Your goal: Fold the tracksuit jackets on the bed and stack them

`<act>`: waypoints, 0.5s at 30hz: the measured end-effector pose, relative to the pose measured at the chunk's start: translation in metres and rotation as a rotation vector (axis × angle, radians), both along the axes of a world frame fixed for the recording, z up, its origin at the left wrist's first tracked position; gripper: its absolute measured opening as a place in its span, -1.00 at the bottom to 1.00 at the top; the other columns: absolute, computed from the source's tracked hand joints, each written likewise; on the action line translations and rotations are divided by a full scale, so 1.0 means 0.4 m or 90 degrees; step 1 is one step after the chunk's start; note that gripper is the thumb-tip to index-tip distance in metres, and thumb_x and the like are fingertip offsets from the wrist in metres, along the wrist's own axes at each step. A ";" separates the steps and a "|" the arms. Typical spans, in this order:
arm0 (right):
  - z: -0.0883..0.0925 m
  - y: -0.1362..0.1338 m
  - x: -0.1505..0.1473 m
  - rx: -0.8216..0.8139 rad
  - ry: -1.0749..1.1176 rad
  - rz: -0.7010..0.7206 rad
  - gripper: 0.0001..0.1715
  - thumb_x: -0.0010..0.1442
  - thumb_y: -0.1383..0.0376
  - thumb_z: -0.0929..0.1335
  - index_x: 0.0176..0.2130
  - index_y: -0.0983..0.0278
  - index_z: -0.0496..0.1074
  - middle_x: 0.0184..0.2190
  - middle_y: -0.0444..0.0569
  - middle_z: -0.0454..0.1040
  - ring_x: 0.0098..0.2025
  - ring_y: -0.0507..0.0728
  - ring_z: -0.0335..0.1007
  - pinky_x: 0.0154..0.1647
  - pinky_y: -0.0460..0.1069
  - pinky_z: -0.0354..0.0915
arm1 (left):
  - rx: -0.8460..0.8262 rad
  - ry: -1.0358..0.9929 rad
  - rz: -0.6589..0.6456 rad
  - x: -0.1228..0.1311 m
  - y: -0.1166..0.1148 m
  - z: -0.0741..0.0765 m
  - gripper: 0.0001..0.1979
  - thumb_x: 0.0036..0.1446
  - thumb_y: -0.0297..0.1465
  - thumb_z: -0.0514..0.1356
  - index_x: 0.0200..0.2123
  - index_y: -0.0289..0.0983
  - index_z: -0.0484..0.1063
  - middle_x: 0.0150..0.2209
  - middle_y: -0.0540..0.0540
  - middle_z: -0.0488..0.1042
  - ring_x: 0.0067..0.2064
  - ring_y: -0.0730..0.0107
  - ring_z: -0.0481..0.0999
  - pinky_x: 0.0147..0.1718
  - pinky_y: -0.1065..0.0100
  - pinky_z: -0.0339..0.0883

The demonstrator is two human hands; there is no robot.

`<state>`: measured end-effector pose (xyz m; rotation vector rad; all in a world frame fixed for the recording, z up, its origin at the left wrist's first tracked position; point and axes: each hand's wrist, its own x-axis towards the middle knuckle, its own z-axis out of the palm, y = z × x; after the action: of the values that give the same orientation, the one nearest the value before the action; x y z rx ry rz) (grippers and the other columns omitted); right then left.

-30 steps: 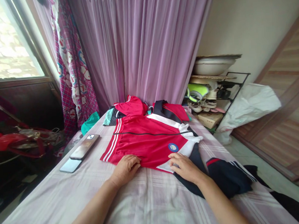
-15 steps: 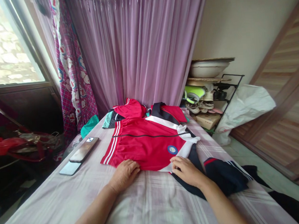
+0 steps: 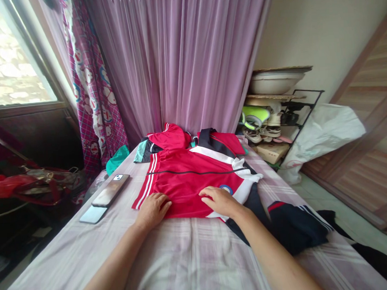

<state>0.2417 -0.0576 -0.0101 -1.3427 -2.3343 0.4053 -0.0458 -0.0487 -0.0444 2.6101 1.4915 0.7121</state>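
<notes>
A red sports garment (image 3: 189, 180) with white stripes, black trim and a round blue badge lies spread on the bed (image 3: 194, 258). My left hand (image 3: 152, 210) rests flat on its near left hem, fingers stretched out. My right hand (image 3: 218, 200) lies flat on the red cloth just left of the badge, fingers spread. Neither hand grips anything. A dark navy garment (image 3: 293, 228) with red and white stripes lies to the right of my right arm. More red and black clothes (image 3: 193, 138) sit behind the spread garment.
Two phones (image 3: 105, 196) lie on the bed's left side, with teal cloth (image 3: 117, 157) beyond. Purple curtains (image 3: 181, 58) hang behind. A shoe rack (image 3: 274, 122) with a basin on top and a white sack (image 3: 324, 132) stand at the right; red clutter at the left.
Both hands slid up and leftward onto the red garment; my right hand moved from the garment's lower right corner to beside the badge. The camera shifted slightly.
</notes>
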 end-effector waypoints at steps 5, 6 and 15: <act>-0.034 0.019 -0.079 -0.008 -0.034 0.029 -0.61 0.24 0.31 0.31 0.05 0.22 0.48 0.09 0.05 0.49 0.14 0.17 0.38 0.20 0.09 0.24 | -0.003 -0.006 -0.009 -0.014 -0.013 -0.009 -0.66 0.34 -0.22 0.00 -0.26 -0.24 0.52 -0.22 -0.16 0.56 -0.16 0.22 0.53 -0.11 0.18 0.39; -0.042 0.019 -0.087 -0.012 -0.047 0.027 -0.60 0.25 0.29 0.32 0.07 0.21 0.47 0.12 0.06 0.47 0.17 0.18 0.35 0.22 0.10 0.22 | 0.003 -0.012 -0.011 -0.015 -0.013 -0.011 -0.66 0.34 -0.23 0.00 -0.24 -0.24 0.52 -0.17 -0.16 0.56 -0.12 0.22 0.53 -0.07 0.17 0.38; -0.060 0.067 -0.074 0.045 -0.065 -0.013 -0.56 0.32 0.18 0.24 0.11 0.19 0.45 0.17 0.05 0.44 0.19 0.20 0.33 0.23 0.15 0.21 | -0.094 0.051 0.063 -0.019 0.046 0.020 -0.51 0.38 -0.13 -0.11 -0.24 -0.24 0.55 -0.18 -0.17 0.61 -0.10 0.20 0.57 -0.05 0.20 0.37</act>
<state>0.2119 -0.0307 -0.0341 -1.3815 -2.3915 0.2504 -0.0535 -0.0304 -0.0366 2.4978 1.6380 0.4883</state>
